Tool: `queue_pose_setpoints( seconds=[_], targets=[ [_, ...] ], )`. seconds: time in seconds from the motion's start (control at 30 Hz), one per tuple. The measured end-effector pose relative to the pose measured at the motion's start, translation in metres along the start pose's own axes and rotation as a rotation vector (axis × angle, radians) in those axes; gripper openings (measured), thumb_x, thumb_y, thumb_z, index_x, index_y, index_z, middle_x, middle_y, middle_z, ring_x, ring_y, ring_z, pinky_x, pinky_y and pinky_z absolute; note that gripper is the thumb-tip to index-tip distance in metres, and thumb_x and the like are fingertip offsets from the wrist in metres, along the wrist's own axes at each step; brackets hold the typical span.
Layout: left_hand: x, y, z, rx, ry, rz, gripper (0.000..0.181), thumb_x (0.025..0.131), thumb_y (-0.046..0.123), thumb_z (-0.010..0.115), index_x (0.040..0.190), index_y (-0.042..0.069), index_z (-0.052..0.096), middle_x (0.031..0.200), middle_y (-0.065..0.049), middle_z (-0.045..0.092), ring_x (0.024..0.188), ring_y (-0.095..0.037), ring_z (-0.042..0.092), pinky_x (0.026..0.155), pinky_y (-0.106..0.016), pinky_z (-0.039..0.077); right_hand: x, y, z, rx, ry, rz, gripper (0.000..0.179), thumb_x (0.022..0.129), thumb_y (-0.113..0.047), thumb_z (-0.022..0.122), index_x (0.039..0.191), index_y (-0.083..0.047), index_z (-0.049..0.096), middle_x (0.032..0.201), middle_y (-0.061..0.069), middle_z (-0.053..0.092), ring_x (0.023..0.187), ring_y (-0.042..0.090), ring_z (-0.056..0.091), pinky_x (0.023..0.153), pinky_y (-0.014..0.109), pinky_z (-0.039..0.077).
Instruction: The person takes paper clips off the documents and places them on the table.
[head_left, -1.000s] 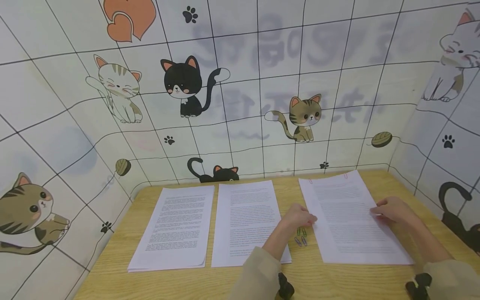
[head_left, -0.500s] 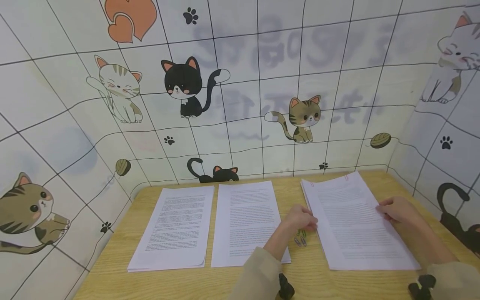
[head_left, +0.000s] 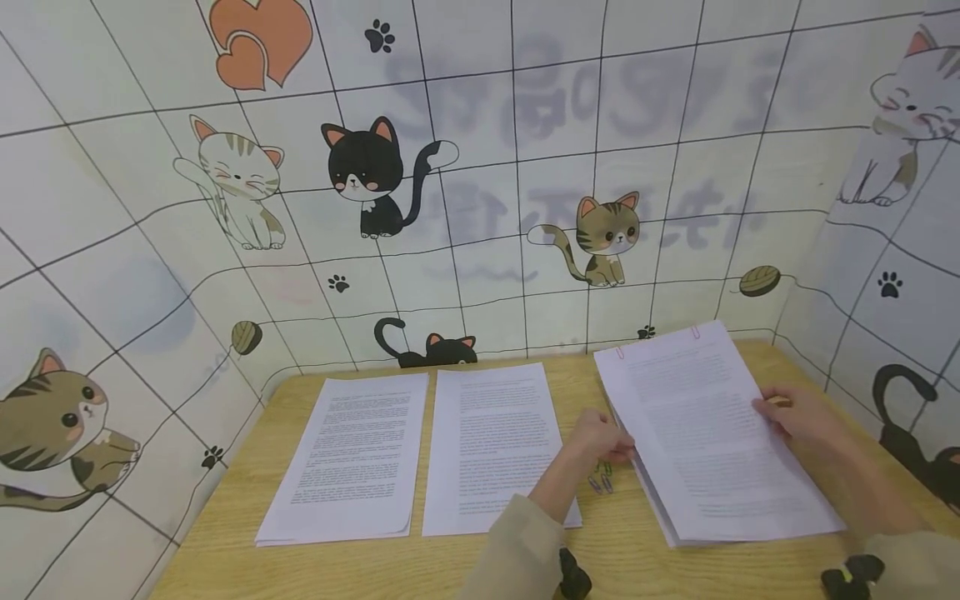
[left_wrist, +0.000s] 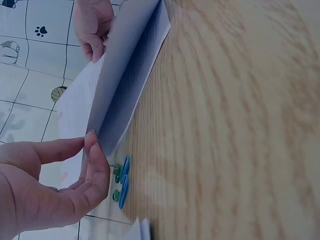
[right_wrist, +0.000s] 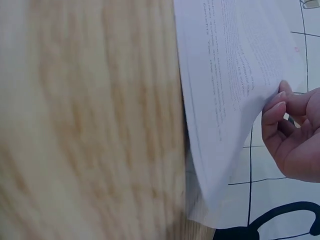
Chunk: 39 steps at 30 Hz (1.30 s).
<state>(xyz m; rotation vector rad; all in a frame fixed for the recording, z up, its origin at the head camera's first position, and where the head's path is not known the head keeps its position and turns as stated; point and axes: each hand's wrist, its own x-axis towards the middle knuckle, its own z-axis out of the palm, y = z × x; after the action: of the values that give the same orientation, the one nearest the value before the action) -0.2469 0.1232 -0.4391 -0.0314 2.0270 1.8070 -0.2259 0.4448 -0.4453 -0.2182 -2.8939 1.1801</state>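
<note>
Cat-print wall (head_left: 480, 279) behind wood table (head_left: 360, 575). Top paper (head_left: 712, 437) at table's right side, raised off lower sheets (left_wrist: 137, 82); left hand (head_left: 598, 437) and right hand (head_left: 801, 417) each pinch one long edge. Even, light pinch and level lift should prevent buckling; left hand should clear loose clips (head_left: 607, 483).

On the wooden bench (head_left: 622, 554) there, a printed stack (head_left: 487, 442) lies left of the left hand (head_left: 600, 437), another stack (head_left: 352, 442) farther left, paper clips (head_left: 607, 484) just beside that hand, lower sheets (left_wrist: 136, 75) between both hands.
</note>
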Motion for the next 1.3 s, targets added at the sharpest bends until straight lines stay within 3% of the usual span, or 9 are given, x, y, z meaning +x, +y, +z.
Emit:
queue_pose_setpoints(
  seconds=[0.17,0.33,0.47,0.67,0.77,0.9,1.1,1.3],
  targets=[
    [0.000,-0.002,-0.002,-0.013,-0.024,0.013,0.037,0.088,-0.005,0.070,0.123,-0.007,0.058,0.075,-0.013,0.068,0.062,-0.019,0.067,0.066,-0.032,0.059,-0.004,0.003,-0.005,0.055,-0.040,-0.047,0.042,0.109,-0.023,0.046,0.126,0.015,0.045,0.094,0.012,0.060,0.079,0.019,0.055,0.062,0.029,0.045],
    [-0.002,-0.004,-0.003,0.037,-0.038,0.051,0.012,0.090,0.003,0.072,0.102,0.001,0.070,0.076,-0.008,0.067,0.067,-0.017,0.064,0.073,-0.037,0.059,-0.008,0.001,-0.006,0.081,-0.044,-0.067,0.039,0.110,-0.021,0.045,0.127,0.015,0.045,0.094,0.011,0.060,0.076,0.016,0.055,0.063,0.029,0.045],
    [-0.003,-0.004,-0.005,0.051,-0.026,0.101,0.007,0.090,0.007,0.074,0.097,0.005,0.072,0.078,-0.004,0.068,0.075,-0.020,0.067,0.079,-0.043,0.058,-0.010,-0.006,-0.007,0.078,-0.037,-0.058,0.045,0.109,-0.024,0.046,0.130,0.016,0.043,0.096,0.013,0.061,0.077,0.016,0.055,0.063,0.029,0.044],
    [-0.007,-0.002,-0.008,-0.062,-0.067,0.168,0.008,0.091,0.001,0.072,0.099,0.001,0.072,0.080,-0.007,0.070,0.074,-0.026,0.072,0.077,-0.046,0.059,-0.014,-0.017,-0.008,0.028,-0.008,-0.039,0.064,0.107,-0.040,0.048,0.135,0.016,0.040,0.119,0.038,0.054,0.096,0.035,0.058,0.075,0.039,0.048],
    [-0.012,0.001,-0.011,-0.080,-0.063,0.201,0.006,0.090,-0.002,0.071,0.095,0.001,0.072,0.077,-0.008,0.069,0.072,-0.028,0.071,0.079,-0.050,0.058,-0.016,-0.023,-0.008,0.000,0.015,-0.044,0.067,0.106,-0.043,0.049,0.135,0.017,0.040,0.124,0.043,0.048,0.100,0.042,0.055,0.076,0.040,0.046],
    [-0.018,0.005,-0.014,-0.074,-0.065,0.240,0.005,0.089,-0.005,0.070,0.091,-0.001,0.073,0.073,-0.008,0.069,0.066,-0.024,0.070,0.078,-0.051,0.058,-0.019,-0.030,-0.008,-0.043,0.044,-0.070,0.061,0.106,-0.040,0.050,0.132,0.015,0.044,0.117,0.038,0.054,0.092,0.035,0.058,0.069,0.032,0.043],
    [-0.028,0.012,-0.024,-0.030,-0.078,0.277,0.004,0.089,-0.003,0.070,0.090,-0.001,0.072,0.073,-0.007,0.068,0.060,-0.016,0.065,0.066,-0.037,0.061,-0.021,-0.036,-0.005,-0.058,0.067,-0.120,0.054,0.106,-0.037,0.052,0.129,0.012,0.050,0.107,0.027,0.063,0.083,0.023,0.059,0.062,0.026,0.046],
    [-0.032,0.018,-0.044,0.088,-0.065,0.330,0.003,0.092,0.000,0.069,0.094,-0.001,0.072,0.072,-0.004,0.069,0.057,-0.013,0.064,0.059,-0.029,0.058,-0.024,-0.048,0.002,-0.004,0.075,-0.230,0.042,0.106,-0.024,0.054,0.126,0.013,0.054,0.104,0.022,0.067,0.077,0.011,0.059,0.062,0.025,0.049]
  ],
)
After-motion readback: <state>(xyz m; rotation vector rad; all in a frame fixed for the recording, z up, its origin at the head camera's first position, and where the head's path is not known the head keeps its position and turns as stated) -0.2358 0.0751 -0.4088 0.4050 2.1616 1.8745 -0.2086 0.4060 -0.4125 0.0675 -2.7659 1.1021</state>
